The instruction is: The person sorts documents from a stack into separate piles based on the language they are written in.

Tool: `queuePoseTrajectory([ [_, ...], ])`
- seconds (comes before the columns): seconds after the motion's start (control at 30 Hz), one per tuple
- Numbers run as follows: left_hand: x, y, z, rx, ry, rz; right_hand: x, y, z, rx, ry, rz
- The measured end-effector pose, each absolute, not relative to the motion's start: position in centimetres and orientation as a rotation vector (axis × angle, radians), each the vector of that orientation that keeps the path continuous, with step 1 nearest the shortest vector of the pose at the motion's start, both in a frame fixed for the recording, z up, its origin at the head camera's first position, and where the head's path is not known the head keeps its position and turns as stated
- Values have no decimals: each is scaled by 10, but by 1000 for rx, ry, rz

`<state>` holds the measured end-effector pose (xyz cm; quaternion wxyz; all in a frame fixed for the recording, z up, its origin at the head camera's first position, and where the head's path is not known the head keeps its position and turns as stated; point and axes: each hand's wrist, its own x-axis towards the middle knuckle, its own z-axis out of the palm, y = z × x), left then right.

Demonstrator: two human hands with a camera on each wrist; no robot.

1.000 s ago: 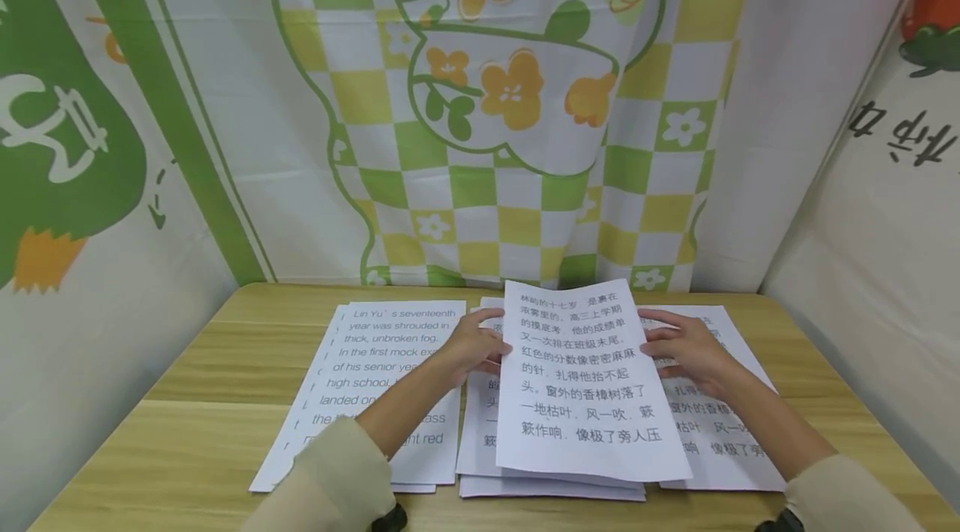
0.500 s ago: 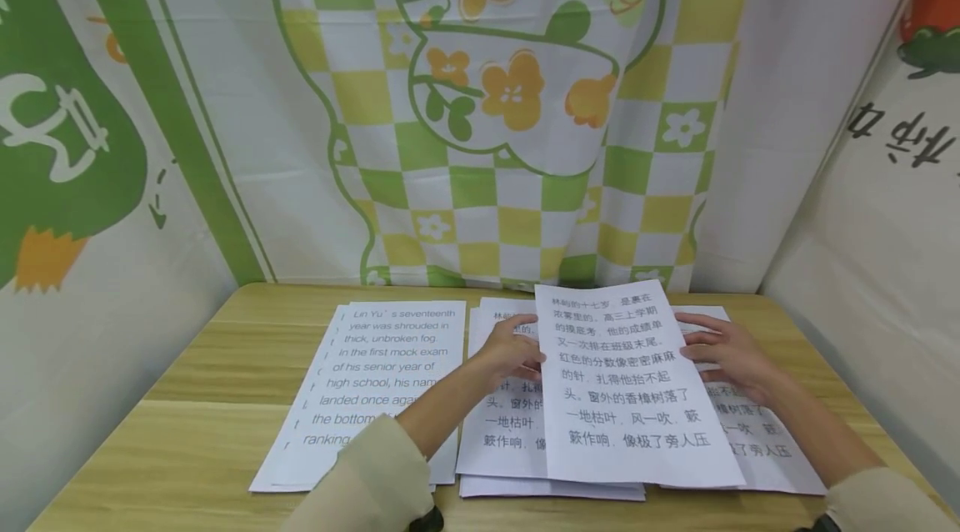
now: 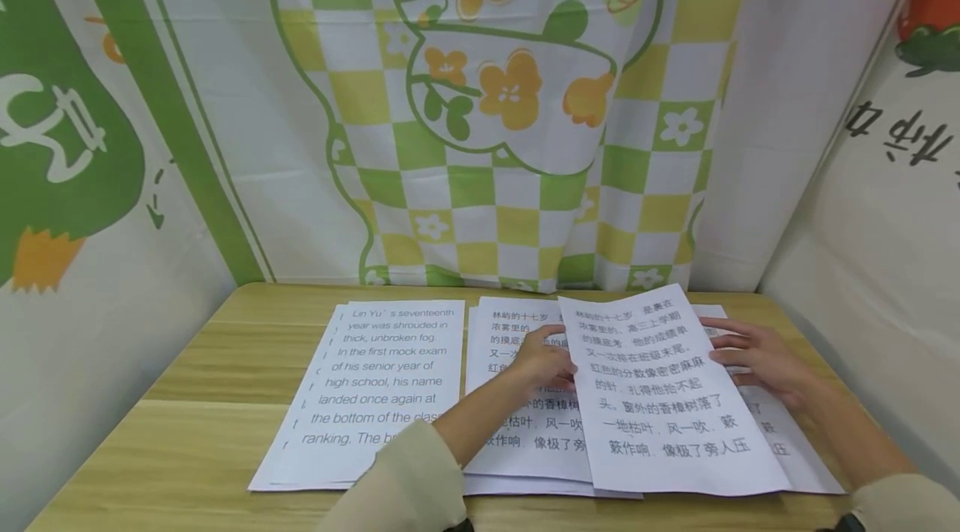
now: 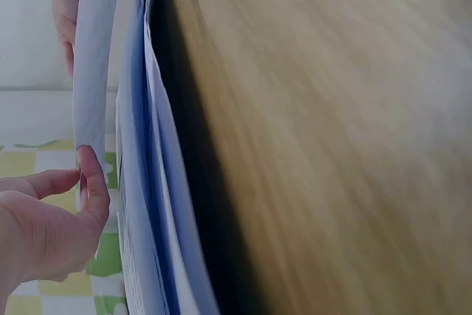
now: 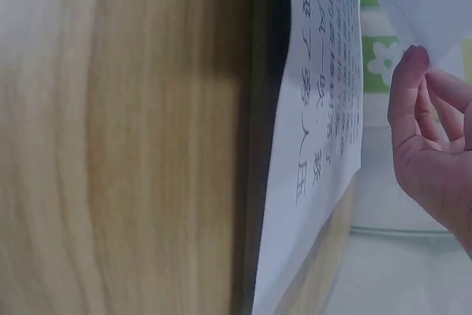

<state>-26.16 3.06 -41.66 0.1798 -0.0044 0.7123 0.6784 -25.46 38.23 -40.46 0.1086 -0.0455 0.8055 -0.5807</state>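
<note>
Held sheet moved R over lower sheet, L+R fingers pinching.

Soft, even light fills the head view; in the left wrist view, the tabletop blurs at right.

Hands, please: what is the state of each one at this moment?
Left hand: closed, pinching the left edge of the raised sheet with Chinese text.
Right hand: closed, pinching the same sheet at its right edge.
</note>
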Motion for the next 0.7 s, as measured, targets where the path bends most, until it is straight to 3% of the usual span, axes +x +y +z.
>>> queuePoseTrajectory([
  [0.5,-256,76,-413,-77,1991,1947,-257,426,-403,-259,2276,-1736],
  [0.7,-255,85,-416,-56,1866,2015,-254,434,-401,-137,2322,-1745],
])
